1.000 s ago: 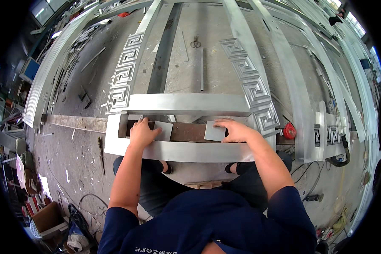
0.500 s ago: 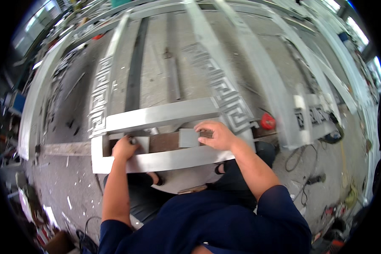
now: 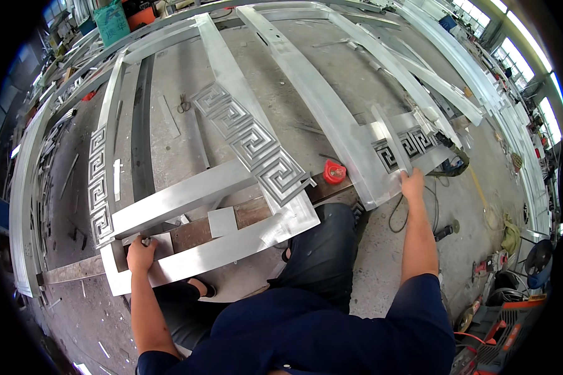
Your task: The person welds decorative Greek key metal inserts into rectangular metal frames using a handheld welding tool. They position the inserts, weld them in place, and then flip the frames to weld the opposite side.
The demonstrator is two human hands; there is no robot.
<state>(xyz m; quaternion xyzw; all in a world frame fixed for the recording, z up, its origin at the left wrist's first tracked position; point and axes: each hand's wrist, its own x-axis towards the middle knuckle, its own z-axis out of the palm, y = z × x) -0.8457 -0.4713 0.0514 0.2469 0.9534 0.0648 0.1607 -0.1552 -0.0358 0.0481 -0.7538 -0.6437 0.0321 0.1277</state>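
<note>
My left hand (image 3: 142, 254) is closed at the left corner of a silvery metal frame (image 3: 231, 247), beside a small square plate (image 3: 163, 245). A small dark thing shows at its fingertips, too little to name. Out to the right, my right hand (image 3: 411, 184) grips the near end of a flat metal strip (image 3: 391, 139), which lies across a panel with a dark key pattern (image 3: 413, 145). Another square plate (image 3: 223, 222) rests on the brown beam (image 3: 253, 212) inside the frame. A cut-out key-pattern strip (image 3: 256, 145) lies aslant over the frame's right side.
A red tape measure (image 3: 334, 172) sits on the brown beam between two long metal bars. One more key-pattern strip (image 3: 98, 187) lies along the left bar. Cables and a grinder-like tool (image 3: 447, 230) are on the floor at right, with an orange-grey machine (image 3: 503, 331) nearer me.
My right hand has left the square plate and reached right to the metal strip. The view has swung right. My left hand stays at the frame's left corner.
</note>
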